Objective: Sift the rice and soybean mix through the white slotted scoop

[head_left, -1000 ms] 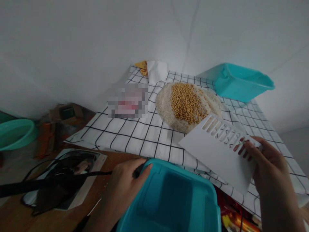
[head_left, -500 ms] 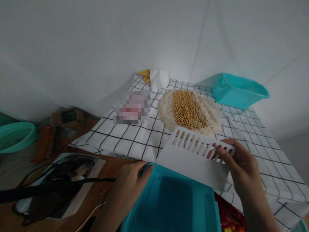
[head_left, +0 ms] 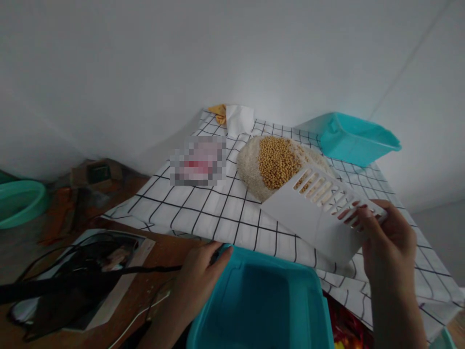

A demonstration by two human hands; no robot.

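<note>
My right hand (head_left: 390, 242) pinches the slotted end of a flat white plastic panel (head_left: 308, 223), fingers behind and thumb in front. The panel tilts over the near part of a heap of soybeans (head_left: 276, 162) and pale rice-like grain (head_left: 249, 167), hiding some of it. Through its slots some grain shows. My left hand (head_left: 201, 269) is closed on the left corner of the rim of a teal plastic bin (head_left: 307, 295), its thumb over the edge. This bin is below the table's front edge, and no grain shows in its visible part.
A second teal bin (head_left: 363, 145) stands at the back right of the checked tablecloth (head_left: 218, 213). White and yellow cloths or papers (head_left: 240, 120) lie at the back, near a blurred-out item (head_left: 199, 162). Cables and a box (head_left: 98, 271) are at lower left; a green basin (head_left: 22, 203) is beyond.
My right hand has moved the white panel right and away from the bin's rim, over the heap's near side. My left hand keeps its grip on the bin.
</note>
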